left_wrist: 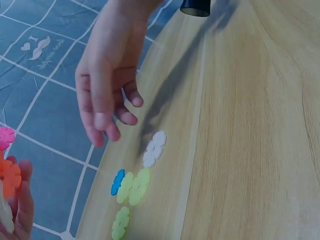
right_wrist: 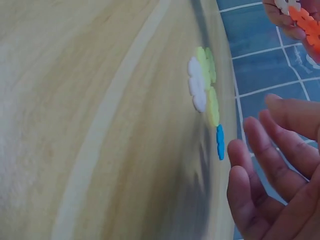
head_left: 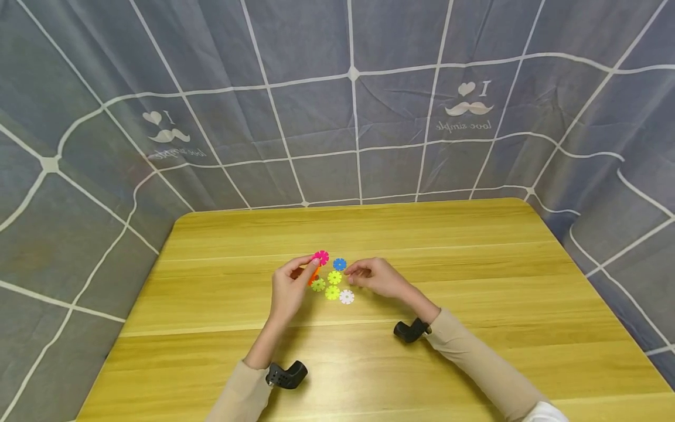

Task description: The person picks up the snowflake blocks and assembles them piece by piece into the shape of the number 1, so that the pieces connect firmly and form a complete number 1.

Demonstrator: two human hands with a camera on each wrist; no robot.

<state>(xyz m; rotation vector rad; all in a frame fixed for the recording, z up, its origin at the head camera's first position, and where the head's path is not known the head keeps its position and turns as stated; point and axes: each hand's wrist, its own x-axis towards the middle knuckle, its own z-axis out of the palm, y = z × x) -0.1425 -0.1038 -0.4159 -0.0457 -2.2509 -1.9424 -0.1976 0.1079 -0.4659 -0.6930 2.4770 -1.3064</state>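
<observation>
My left hand (head_left: 287, 288) pinches a small joined group of notched plastic snowflake discs above the table. A pink disc (head_left: 323, 255) stands at the top of the group, with an orange disc (left_wrist: 11, 176) below it and a whitish disc (left_wrist: 6, 216) beside that. To the right, my right hand (head_left: 382, 279) hovers over the tabletop with relaxed, slightly bent fingers and nothing in them. Loose discs lie flat between the hands: a blue disc (head_left: 336, 266), yellow discs (head_left: 331, 280), a light green disc (head_left: 315, 286) and a white disc (head_left: 343, 297).
The wooden table (head_left: 448, 363) runs back to a grey-blue curtain (head_left: 316, 117) with white grid lines, which hangs behind and at both sides. A black wrist camera (head_left: 287, 375) is strapped to the left forearm, another black camera (head_left: 410, 331) to the right.
</observation>
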